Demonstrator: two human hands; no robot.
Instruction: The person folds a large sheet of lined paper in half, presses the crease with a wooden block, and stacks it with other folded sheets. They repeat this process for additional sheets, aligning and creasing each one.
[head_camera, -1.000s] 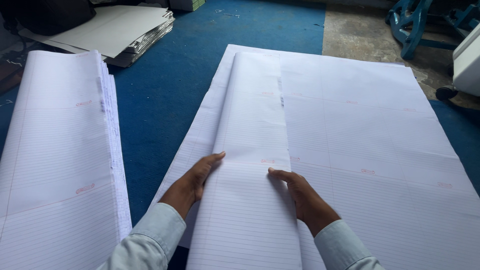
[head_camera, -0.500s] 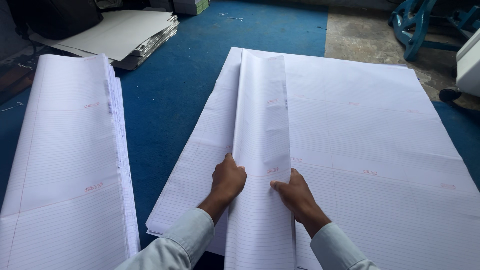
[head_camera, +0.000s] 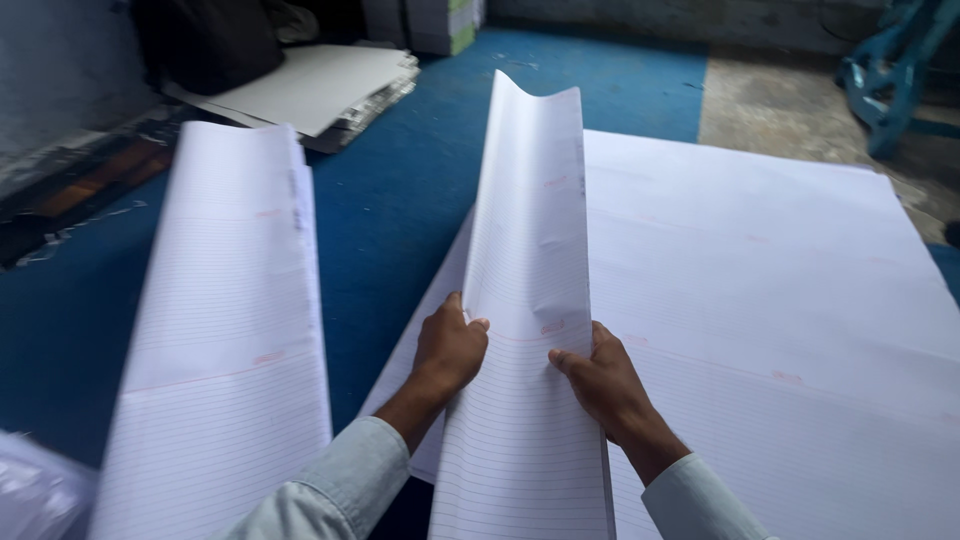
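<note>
A long folded bundle of white ruled paper (head_camera: 530, 250) is lifted off the floor, its far end curled up. My left hand (head_camera: 450, 350) grips its left edge and my right hand (head_camera: 600, 380) grips its right edge, both near the bundle's lower half. Beneath and to the right lies a wide stack of flat ruled sheets (head_camera: 780, 300) on the blue floor mat (head_camera: 390, 220).
A second folded pile of ruled paper (head_camera: 230, 330) lies at the left on the mat. Grey cardboard sheets (head_camera: 310, 85) sit at the back left beside a dark object. A teal metal frame (head_camera: 890, 70) stands at the back right on bare concrete.
Both hands have closed on the folded bundle's edges and raised it off the flat stack. Its far end now stands up and curls.
</note>
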